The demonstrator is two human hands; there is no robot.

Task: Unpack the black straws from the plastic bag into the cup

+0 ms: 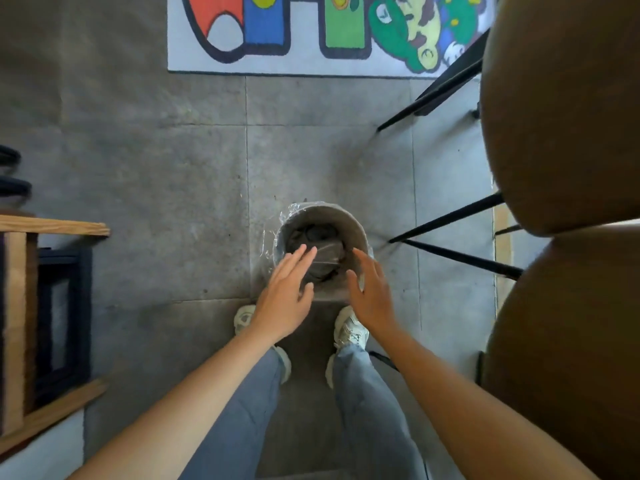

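- Straws [313, 268], black and bundled in a clear plastic bag [294, 216], sit inside the grey cup [353, 223] on the floor, just ahead of the person's feet; the blur hides how many there are.
- Nearest the camera, two bare forearms reach forward over blue jeans [374, 403] and pale sneakers [351, 329].
- Left hand [285, 299] hovers over the cup's near left rim, fingers straight and spread, gripping nothing; its fingertips lie over the dark bundle, though contact cannot be told.
- Right hand [372, 296] is held at the cup's near right side, fingers straight and relaxed, empty; whether it touches the rim cannot be told.
- Clear plastic film shows around the cup's left and far rim, crinkled and shiny.
- Dark rounded shapes fill the bottom of the cup beyond the bundle.
- Grey tiled floor [173, 168] surrounds the cup.
- Wooden shelf frame [52, 226] stands at the left.
- Brown padded chairs [561, 116] with black legs stand at the right.
- Farthest off lies a colourful cartoon rug [311, 60].
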